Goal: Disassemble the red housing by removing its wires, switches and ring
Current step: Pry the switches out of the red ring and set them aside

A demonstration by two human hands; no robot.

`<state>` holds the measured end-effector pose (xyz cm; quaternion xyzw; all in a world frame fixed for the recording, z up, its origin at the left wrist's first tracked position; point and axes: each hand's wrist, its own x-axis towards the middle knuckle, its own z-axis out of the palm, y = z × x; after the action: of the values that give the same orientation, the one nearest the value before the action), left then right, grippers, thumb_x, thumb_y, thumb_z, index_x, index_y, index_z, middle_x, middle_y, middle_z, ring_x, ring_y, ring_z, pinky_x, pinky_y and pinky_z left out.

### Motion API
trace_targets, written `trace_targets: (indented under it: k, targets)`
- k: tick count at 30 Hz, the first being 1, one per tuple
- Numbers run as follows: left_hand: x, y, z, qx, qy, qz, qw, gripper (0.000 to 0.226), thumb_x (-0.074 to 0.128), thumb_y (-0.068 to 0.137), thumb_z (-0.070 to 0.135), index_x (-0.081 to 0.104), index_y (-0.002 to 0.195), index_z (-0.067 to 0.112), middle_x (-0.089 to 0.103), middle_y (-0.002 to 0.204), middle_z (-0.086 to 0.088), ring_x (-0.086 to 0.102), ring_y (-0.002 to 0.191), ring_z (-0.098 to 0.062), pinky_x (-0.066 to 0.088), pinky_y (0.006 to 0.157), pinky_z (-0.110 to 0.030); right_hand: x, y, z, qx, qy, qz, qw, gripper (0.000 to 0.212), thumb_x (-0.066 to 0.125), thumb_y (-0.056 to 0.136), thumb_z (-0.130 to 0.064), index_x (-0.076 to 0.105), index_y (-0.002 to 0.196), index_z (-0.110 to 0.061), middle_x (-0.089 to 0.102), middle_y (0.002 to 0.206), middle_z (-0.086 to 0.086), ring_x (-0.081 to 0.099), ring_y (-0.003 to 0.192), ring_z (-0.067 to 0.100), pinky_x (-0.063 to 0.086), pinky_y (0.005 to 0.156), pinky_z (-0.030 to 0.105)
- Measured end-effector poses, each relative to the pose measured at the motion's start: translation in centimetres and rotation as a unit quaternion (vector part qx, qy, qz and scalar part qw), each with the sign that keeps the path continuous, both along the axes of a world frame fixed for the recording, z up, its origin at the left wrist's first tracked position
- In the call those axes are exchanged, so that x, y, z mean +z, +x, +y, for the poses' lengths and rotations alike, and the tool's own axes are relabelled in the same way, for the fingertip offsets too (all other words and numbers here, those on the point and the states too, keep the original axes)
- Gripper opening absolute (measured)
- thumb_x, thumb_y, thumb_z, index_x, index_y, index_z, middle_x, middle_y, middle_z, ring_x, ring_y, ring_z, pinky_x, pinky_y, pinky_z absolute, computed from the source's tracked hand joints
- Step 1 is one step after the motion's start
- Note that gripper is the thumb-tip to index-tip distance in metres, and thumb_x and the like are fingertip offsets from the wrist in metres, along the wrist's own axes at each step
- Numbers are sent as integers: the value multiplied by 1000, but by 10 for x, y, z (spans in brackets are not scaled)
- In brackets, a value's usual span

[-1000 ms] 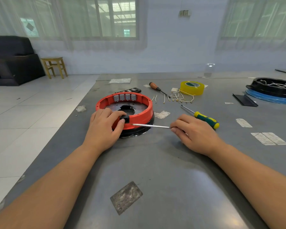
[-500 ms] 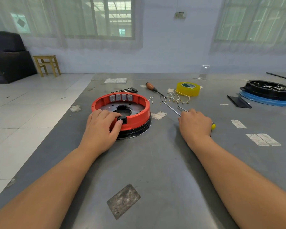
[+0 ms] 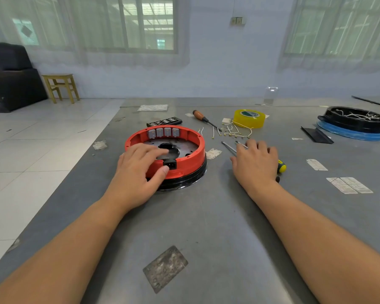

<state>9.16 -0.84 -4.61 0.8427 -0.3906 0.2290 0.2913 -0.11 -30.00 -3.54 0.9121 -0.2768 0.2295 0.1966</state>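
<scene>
A: Where's the red housing (image 3: 185, 148) relative to the hands?

B: Directly under the left hand (image 3: 138, 170). That hand grips the near rim, fingers curled over into the bowl and the thumb pressed on the outer wall just beside the black socket (image 3: 170, 164). The housing sits on a black base on the grey table (image 3: 217, 227).

A: And the right hand (image 3: 256, 163)?

B: Well to the right of the housing, palm down with fingers loosely spread, lying on top of two tools. I can't tell whether it is gripping either one. The yellow-handled screwdriver (image 3: 281, 166) pokes out past its right edge, and the thin metal rod (image 3: 228, 147) shows beyond the fingertips.

A: What's left to remove?

B: Four grey switches (image 3: 164, 132) sit in a row on the far inner wall, beyond the left fingers. Loose wires (image 3: 230, 130) lie past the right hand, near the yellow tape roll (image 3: 249, 118).

A: So which relation matters?

B: Both tool shafts point away and leftward, toward the housing. I'd judge the right hand brings a tool across while the left, much the nearer, steadies the rim; the switches are on the side farthest from both.
</scene>
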Motion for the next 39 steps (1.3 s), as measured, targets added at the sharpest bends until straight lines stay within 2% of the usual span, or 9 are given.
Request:
trace_targets:
  k: [4,7,12,17,19,22,28,34,39]
  targets:
    - [2,9,10,30,-35,35,998,50,36,100,48,71,128,25,65,136,6,44,143,-19,24,122,-42,2,-5,24,127,0,-80,989,33,56,97,-42,68,119,-21,64,121,6,59,110,30,46,88,44]
    - [-1,11,9,17,-66,81,994,48,33,102,40,72,121,21,67,127,5,53,133,-20,35,117,-52,9,-3,54,223,50,-142,963,28,51,100,-38,71,108,-20,67,110,3,61,102,28,48,84,43]
    - [-6,15,6,28,-111,97,989,42,37,101,36,66,124,15,63,120,5,55,119,-19,43,107,-47,33,23,113,387,149,-107,903,32,46,103,-41,71,111,-22,68,108,1,63,100,25,49,85,41]
    - [-10,20,7,12,-166,142,976,28,39,101,37,55,122,28,61,116,5,50,114,-12,41,98,-35,52,62,138,368,270,97,884,50,27,104,-60,61,78,-35,63,89,1,60,91,27,43,71,38]
    - [-12,22,8,4,-181,152,971,25,39,101,38,51,122,32,60,116,5,51,116,-15,42,98,-36,54,75,139,353,281,126,883,62,24,103,-63,73,98,-24,69,104,11,55,87,26,41,73,38]
    - [-14,24,9,-7,-197,152,969,24,40,101,35,50,122,30,61,119,2,55,116,-22,46,100,-41,54,88,141,312,271,181,892,77,19,100,-70,71,114,-13,69,116,14,51,86,24,38,74,38]
    - [-15,27,10,-13,-215,169,962,25,39,101,37,52,122,31,62,120,2,56,119,-23,48,104,-47,46,97,143,290,289,187,893,82,16,97,-73,66,128,-16,65,130,15,58,102,29,37,79,39]
    - [-17,29,9,-19,-228,177,957,28,33,102,41,54,119,33,61,118,8,53,118,-17,44,97,-35,43,96,143,290,281,167,900,82,16,94,-73,64,131,-17,64,131,14,61,108,31,42,80,41]
    - [-18,28,8,-23,-236,168,957,34,30,102,51,56,116,34,63,115,8,55,116,-16,42,96,-33,37,94,144,289,248,129,916,74,17,93,-70,69,109,-20,69,116,12,60,92,30,42,72,41]
